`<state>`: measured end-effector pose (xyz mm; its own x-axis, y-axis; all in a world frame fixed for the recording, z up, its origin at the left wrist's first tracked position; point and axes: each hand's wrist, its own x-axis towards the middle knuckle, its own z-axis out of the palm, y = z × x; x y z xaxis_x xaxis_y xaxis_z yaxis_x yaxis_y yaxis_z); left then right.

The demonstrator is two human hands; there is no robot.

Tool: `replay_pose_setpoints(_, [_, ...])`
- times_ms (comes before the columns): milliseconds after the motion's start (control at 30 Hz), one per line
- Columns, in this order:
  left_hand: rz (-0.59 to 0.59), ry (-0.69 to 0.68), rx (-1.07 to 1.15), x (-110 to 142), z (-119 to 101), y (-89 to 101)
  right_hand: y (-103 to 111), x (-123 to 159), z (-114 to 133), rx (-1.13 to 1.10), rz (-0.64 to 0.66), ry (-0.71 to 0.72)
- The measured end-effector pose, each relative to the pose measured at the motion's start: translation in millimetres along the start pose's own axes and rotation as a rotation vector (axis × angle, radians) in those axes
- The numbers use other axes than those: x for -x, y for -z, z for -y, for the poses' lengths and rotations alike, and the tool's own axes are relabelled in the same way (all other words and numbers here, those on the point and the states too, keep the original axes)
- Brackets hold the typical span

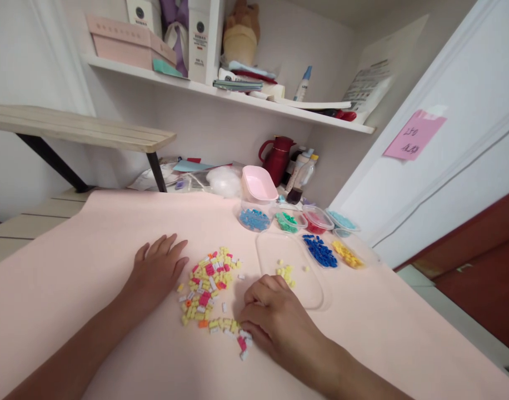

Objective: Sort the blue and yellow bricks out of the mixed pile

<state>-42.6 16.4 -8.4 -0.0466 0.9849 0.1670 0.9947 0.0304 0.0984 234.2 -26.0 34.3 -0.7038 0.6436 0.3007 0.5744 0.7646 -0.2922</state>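
On the pink table cover [125, 233] lies a loose pile of small toy bricks [206, 283], yellow, white, pink and orange. To the left of the pile my left hand [156, 269] rests flat, fingers apart, holding nothing. My right hand [275, 314] is at the pile's right edge with its fingers curled together; whatever they pinch is hidden. Just beyond it is a clear shallow plastic lid [310, 286] with several pale yellow bricks [285, 272] on it. The right hand overlaps the lid's near left corner in view.
Behind the lid stand clear tubs of blue [254, 219], green [287, 221], red [317, 221] and light blue bricks [342, 219]. Dark blue [320, 251] and yellow bricks [347, 254] sit nearer. A pink box [259, 183] and red jug [277, 158] stand at the back, beneath a shelf [279, 105].
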Motion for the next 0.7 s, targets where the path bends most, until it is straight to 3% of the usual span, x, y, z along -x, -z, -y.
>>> replay_pose_setpoints(200, [0.019,0.009,-0.038,0,-3,4.2,3,0,-3,-0.046,-0.069,0.009])
replay_pose_setpoints(367, [0.051,0.012,-0.038,1,-4,7.1,26,0,-13,-0.033,-0.174,-0.033])
replay_pose_setpoints(533, [0.053,0.019,-0.033,1,-5,7.8,47,7,-38,0.236,-0.205,-0.21])
replay_pose_setpoints(633, [0.047,0.013,-0.017,1,-4,6.4,50,12,-50,0.436,-0.201,-0.32])
replay_pose_setpoints(700, [0.029,0.011,-0.012,1,-3,5.1,50,13,-50,0.48,-0.232,-0.317])
